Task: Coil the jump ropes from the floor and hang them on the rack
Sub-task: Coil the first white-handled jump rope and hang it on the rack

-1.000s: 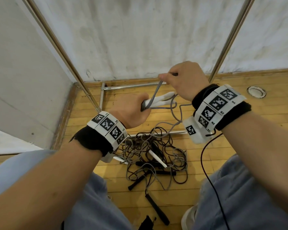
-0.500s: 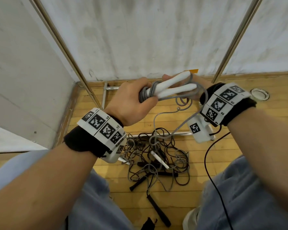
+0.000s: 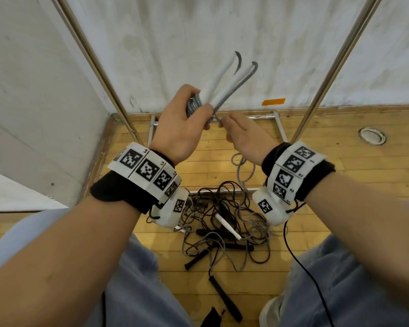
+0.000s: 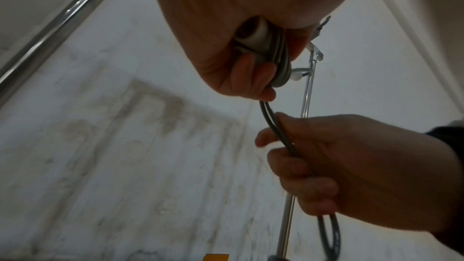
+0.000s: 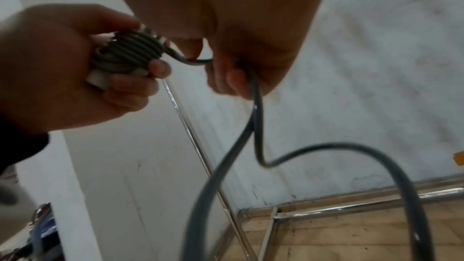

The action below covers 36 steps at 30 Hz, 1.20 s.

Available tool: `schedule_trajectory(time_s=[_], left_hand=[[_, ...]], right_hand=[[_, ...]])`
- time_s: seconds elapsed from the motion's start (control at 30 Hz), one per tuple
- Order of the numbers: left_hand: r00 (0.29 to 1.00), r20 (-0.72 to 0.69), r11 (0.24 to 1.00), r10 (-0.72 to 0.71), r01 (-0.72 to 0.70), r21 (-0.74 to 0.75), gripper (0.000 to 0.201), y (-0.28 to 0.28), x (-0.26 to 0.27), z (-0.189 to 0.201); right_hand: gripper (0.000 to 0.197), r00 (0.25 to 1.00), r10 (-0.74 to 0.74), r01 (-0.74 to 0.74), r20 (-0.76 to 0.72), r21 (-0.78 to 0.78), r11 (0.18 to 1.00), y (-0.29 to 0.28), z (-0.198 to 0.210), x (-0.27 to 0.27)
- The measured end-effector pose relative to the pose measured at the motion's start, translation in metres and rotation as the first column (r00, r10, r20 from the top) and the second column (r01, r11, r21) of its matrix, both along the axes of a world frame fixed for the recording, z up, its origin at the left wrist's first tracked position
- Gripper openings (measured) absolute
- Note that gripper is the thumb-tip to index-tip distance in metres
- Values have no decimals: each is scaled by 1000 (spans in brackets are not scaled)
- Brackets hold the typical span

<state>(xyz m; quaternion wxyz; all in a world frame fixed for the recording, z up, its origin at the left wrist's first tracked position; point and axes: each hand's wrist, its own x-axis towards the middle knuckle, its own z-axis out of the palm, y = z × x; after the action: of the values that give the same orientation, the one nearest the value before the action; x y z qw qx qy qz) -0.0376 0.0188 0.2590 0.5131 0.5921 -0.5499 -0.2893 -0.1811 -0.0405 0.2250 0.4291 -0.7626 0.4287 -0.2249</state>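
My left hand (image 3: 187,119) grips the two white handles (image 3: 219,87) of a grey jump rope, held side by side and pointing up toward the wall. Grey cord is wound in several turns (image 5: 130,51) round the handles' lower end, inside that grip. My right hand (image 3: 243,135), just to the right, pinches the grey cord (image 4: 276,128) where it leaves the winding. The loose remainder hangs below it in a loop (image 3: 244,171). On the floor between my knees lies a tangle of ropes (image 3: 224,223) with black handles and one white handle (image 3: 227,226).
Chrome rack poles (image 3: 99,67) (image 3: 333,74) rise left and right in front of the white wall, joined by a base frame (image 3: 265,118) on the wooden floor. A hook (image 4: 298,71) shows on the right pole in the left wrist view. A round floor fitting (image 3: 372,136) lies far right.
My left hand has lifted the handles and tilted them from lying sideways to pointing up. My right hand has come off the handles' far end and dropped below to hold the trailing cord.
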Motion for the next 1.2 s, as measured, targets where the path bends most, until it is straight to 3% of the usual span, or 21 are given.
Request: schedule_trajectory(time_s=[0.07, 0.13, 0.2, 0.3, 0.37, 0.47, 0.53, 0.6, 0.67, 0.8, 0.87, 1.0, 1.1, 1.2], left_hand=[[997, -50, 998, 63, -63, 2, 13, -3, 1, 2], [994, -88, 998, 62, -61, 13, 14, -3, 0, 4], [996, -86, 1000, 6, -3, 31, 19, -1, -5, 5], [999, -20, 996, -41, 43, 73, 27, 4, -15, 5], [999, -15, 998, -40, 40, 58, 28, 5, -18, 7], [1000, -1, 1000, -14, 14, 8, 21, 4, -12, 10], [1000, 17, 1000, 17, -17, -16, 18, 3, -7, 10], [995, 61, 996, 82, -79, -47, 17, 0, -1, 8], [970, 134, 977, 205, -194, -91, 17, -3, 8, 7], [862, 388, 944, 327, -317, -91, 24, -12, 40, 2], [795, 535, 944, 284, -330, -11, 28, -13, 50, -5], [700, 707, 946, 103, -289, 149, 27, -15, 49, -22], [621, 783, 916, -40, -291, 277, 27, -17, 45, -31], [596, 783, 892, -177, -239, 383, 25, -17, 33, -36]], right_hand=[[16, 1000, -30, 31, 10, -148, 989, 6, -1, 4], [18, 990, -73, 33, -118, -308, 951, 7, -4, 6], [24, 955, -145, 45, -259, -358, 933, 4, -8, 7], [22, 940, -202, 129, -274, -263, 956, -4, -9, 9], [13, 984, -171, 164, -41, -130, 978, -4, -7, 10], [16, 964, -10, -46, 267, 201, 979, 2, -3, 10], [15, 957, 95, -186, 275, 329, 926, 7, -4, 11], [21, 987, 143, -156, 79, 204, 966, 8, -4, 10], [28, 995, 70, -65, -70, 68, 996, 6, -6, 7], [28, 994, 12, -23, -106, -100, 995, 6, -6, 4], [33, 994, 23, -41, -103, -177, 983, 6, -1, 3], [42, 992, 53, -70, -114, -148, 986, 3, 14, -4], [36, 971, 131, -171, -202, -193, 966, 6, 23, -8], [27, 955, 146, -220, -258, -286, 933, 8, 29, -9]])
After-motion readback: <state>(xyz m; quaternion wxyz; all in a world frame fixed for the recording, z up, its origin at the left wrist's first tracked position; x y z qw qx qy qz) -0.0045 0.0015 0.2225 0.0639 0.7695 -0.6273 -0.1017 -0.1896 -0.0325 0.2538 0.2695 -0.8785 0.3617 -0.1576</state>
